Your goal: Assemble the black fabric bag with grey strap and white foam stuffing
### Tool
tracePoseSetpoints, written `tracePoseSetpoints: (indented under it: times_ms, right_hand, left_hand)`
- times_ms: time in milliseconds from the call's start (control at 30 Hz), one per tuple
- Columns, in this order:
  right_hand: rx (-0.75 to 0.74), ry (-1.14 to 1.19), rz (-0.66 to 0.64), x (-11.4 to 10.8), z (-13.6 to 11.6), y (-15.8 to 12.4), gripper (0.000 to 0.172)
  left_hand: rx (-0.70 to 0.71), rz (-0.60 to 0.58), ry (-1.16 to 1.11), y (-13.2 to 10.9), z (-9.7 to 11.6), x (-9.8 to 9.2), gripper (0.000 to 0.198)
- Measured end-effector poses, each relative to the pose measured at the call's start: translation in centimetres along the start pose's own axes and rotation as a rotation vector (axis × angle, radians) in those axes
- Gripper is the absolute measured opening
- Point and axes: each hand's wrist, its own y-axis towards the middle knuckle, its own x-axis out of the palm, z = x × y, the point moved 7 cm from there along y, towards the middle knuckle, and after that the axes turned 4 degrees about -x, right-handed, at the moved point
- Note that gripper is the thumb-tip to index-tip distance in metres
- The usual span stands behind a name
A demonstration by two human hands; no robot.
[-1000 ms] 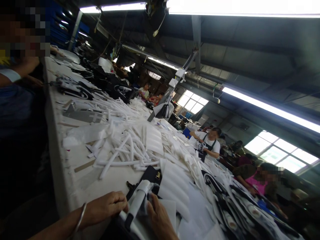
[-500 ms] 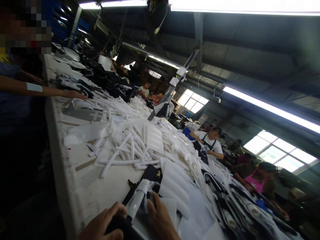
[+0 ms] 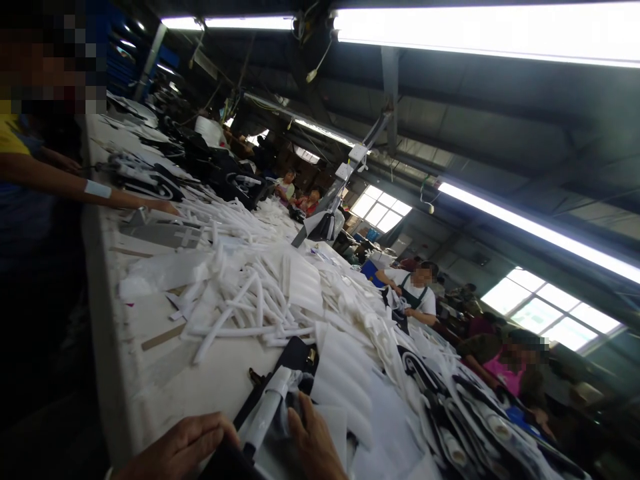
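White tabletop (image 3: pixel 170 387) beneath white tubes (image 3: pixel 259 300), brown strip (image 3: pixel 163 337), black piece (image 3: pixel 294 355).

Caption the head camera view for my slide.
Left hand and right hand at a black item with a gold fitting, near piled white strips on a worktable.

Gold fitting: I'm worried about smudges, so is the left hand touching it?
Apart. The head view shows the left hand near the lower end of the white tube, the gold fitting beyond its upper end.

At seven o'clock, the bare left hand (image 3: pixel 181 445) wears a narrow, pale, curved wristband (image 3: pixel 109 473), mostly cropped by the lower edge, its material unclear. The right hand (image 3: pixel 314 437), at six o'clock, is bare too.
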Motion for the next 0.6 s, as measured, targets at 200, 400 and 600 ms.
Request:
tracePoseSetpoints:
  times_ms: [200, 400, 600]
  right_hand:
    - [-0.026, 0.02, -0.042, 0.4, 0.6, 0.4, 0.048]
    - [-0.006, 0.011, 0.019, 0.3, 0.7, 0.2, 0.048]
    - [-0.055, 0.025, -0.018, 0.1, 0.9, 0.7, 0.042]
  left_hand:
    - [0.064, -0.11, 0.192, 0.8, 1.3, -0.5, 0.03]
    - [0.057, -0.31, 0.102, 1.8, 1.1, 0.1, 0.03]
    - [-0.071, -0.244, 0.069, 3.2, -0.8, -0.4, 0.028]
